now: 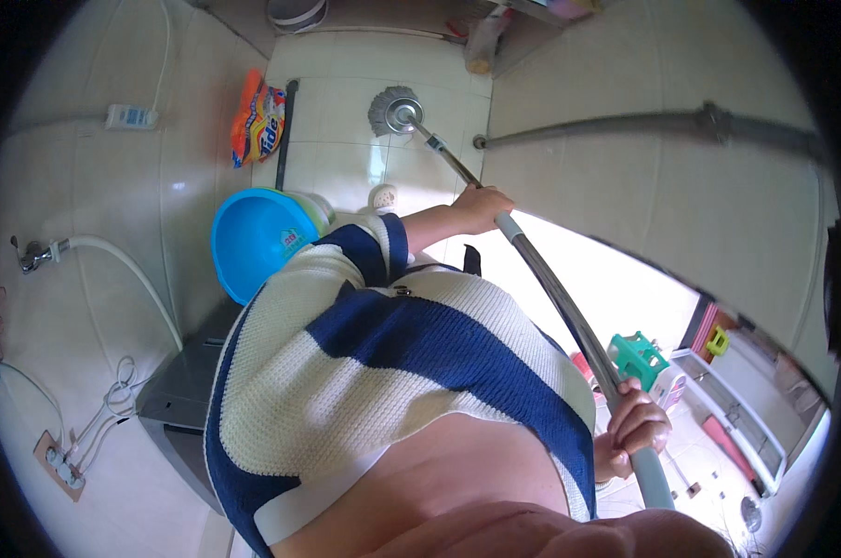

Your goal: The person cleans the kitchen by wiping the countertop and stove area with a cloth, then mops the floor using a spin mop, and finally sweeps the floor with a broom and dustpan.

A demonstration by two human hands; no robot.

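Observation:
A long-handled floor mop runs diagonally across the view, with a metal pole (567, 300). Its round head (398, 111) of grey strands rests on the pale tiled floor. My left hand (481, 208) is wrapped around the lower part of the pole, with the arm stretched forward. Close to my body, my right hand (638, 424) grips the upper pole near its pale grey-green end. Part of a light, holed clog (383, 198) shows below the mop head; my other foot is hidden by my striped knit cardigan.
At left stand a blue plastic basin (253, 240), an orange Tide bag (260, 122) and a grey cabinet-like appliance (183, 390). A dark floor pipe (287, 136) runs beside the bag. A tap (33, 254) carries a white hose. Another pipe (601, 127) crosses the right wall. A green plastic stool (636, 357) stands at right.

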